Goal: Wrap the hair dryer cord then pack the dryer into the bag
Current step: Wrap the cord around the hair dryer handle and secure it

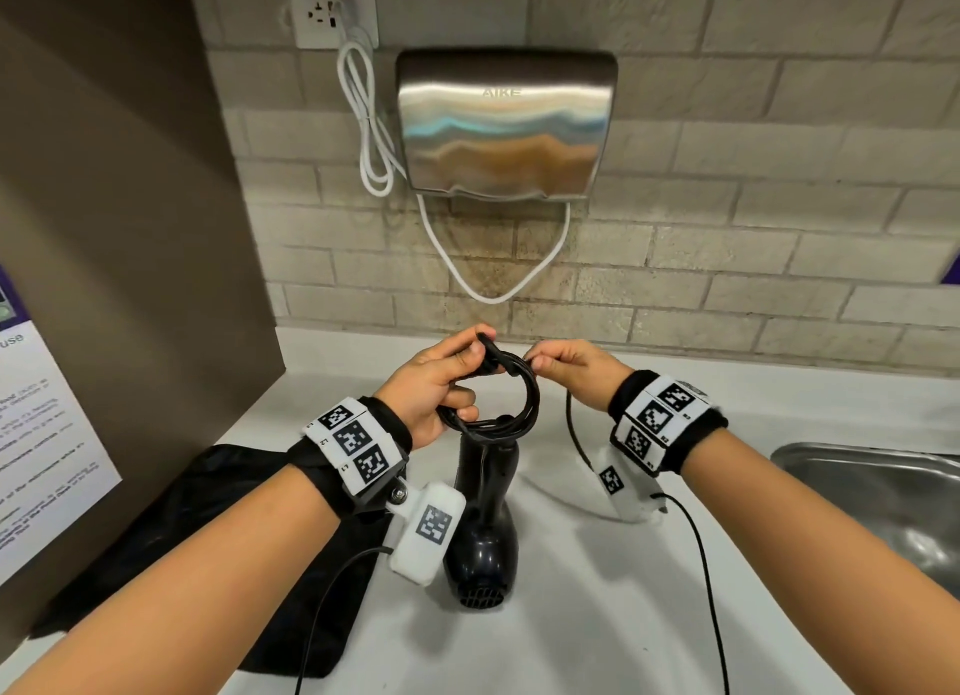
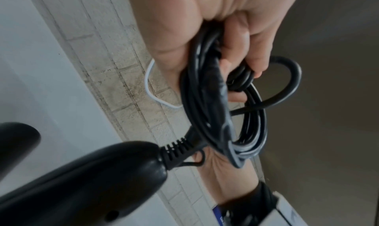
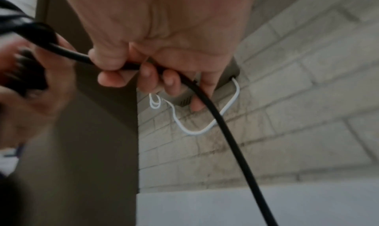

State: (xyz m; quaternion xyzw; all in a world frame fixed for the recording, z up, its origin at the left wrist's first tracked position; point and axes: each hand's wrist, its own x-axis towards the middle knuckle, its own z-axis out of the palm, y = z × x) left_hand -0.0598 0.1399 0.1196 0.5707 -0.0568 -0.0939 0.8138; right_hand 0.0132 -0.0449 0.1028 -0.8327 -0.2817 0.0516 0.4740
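A black hair dryer (image 1: 485, 528) lies on the white counter (image 1: 597, 616), handle pointing toward the wall. Its black cord (image 1: 524, 398) is gathered into a coil of loops above the handle. My left hand (image 1: 441, 382) grips the coil, fingers curled round the loops (image 2: 207, 90) with the plug end at its fingertips. My right hand (image 1: 566, 367) pinches the cord (image 3: 131, 66) at the coil's top right; a loose length runs down past the wrist. A black cloth bag (image 1: 218, 533) lies flat on the counter at the left, partly under my left forearm.
A steel hand dryer (image 1: 504, 122) hangs on the brick wall with a white cable (image 1: 493, 289) looping below it to a wall socket (image 1: 332, 13). A steel sink (image 1: 883, 497) is at the right. A brown panel (image 1: 130, 226) with a notice stands at the left.
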